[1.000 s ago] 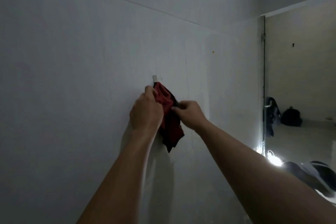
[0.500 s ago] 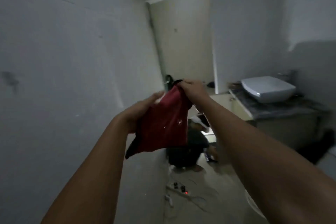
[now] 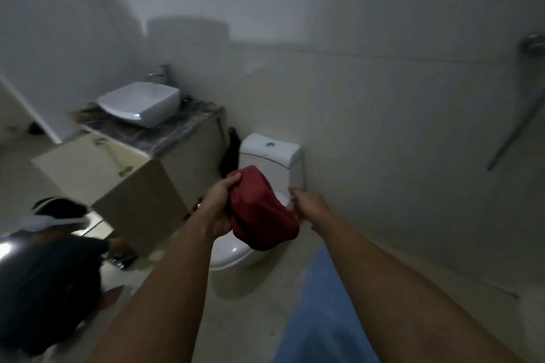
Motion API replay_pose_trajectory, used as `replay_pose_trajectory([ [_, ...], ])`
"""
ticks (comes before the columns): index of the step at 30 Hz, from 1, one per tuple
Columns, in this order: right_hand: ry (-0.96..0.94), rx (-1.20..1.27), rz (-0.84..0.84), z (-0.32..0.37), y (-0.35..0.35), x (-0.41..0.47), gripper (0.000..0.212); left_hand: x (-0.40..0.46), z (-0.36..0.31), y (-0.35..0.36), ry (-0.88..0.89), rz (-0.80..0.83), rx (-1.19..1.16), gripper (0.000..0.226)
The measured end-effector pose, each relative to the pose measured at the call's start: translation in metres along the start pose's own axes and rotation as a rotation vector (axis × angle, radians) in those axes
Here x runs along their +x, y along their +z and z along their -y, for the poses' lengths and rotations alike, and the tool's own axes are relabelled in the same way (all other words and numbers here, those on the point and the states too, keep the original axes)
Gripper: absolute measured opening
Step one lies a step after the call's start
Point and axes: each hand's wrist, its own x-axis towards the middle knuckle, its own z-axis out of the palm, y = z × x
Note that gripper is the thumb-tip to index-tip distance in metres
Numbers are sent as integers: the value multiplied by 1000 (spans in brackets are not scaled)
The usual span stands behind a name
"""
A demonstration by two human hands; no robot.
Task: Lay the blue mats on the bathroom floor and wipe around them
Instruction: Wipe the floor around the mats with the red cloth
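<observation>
Blue mat (image 3: 321,312) lies on the bathroom floor (image 3: 265,298) just below the right forearm, a long strip running from the bottom edge of the view up toward the toilet (image 3: 236,250); its near end is cut off by the frame and the right arm crosses part of it, so its full outline cannot be made out. Only this one mat shows; whether a second is down I cannot tell.

Above it, both hands hold a red cloth (image 3: 259,212) out in front of the body. The left hand (image 3: 218,206) has its fingers curled round the cloth's upper left edge. The right hand (image 3: 306,203) sits at the cloth's right side, apparently pinching an edge, though blur and dim light make the fingertips hard to read.

Judging by this, at least part of the laying looks done and the wiping round the mat is still to come, with the cloth ready but not yet on the floor.

Beyond the hands stands the toilet, its bowl partly hidden behind the cloth. To the left a second person (image 3: 50,250) crouches low by the open door of the vanity cabinet (image 3: 138,200). Farther back a white basin (image 3: 138,103) sits on the dark worktop (image 3: 165,135). A metal fitting (image 3: 530,47) at the far right wall is cut off.
</observation>
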Motion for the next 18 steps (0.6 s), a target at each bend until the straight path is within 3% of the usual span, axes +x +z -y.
replay_pose_trajectory([
  [2,183,39,46,-31,-23,-9,71,23,11,20,-60,95,-3,37],
  [5,268,188,148,-64,-35,-17,88,43,28,41,-163,228,34,40],
  [7,253,373,160,-73,-29,-25,77,47,33,45,-215,312,52,41],
  [10,174,559,10,-76,-15,-34,60,49,39,38,-261,384,94,40],
  [13,80,681,-164,-78,3,-39,59,50,36,15,-262,395,157,36],
  [18,10,831,-194,-75,25,-51,44,47,24,-21,-195,345,256,26],
])
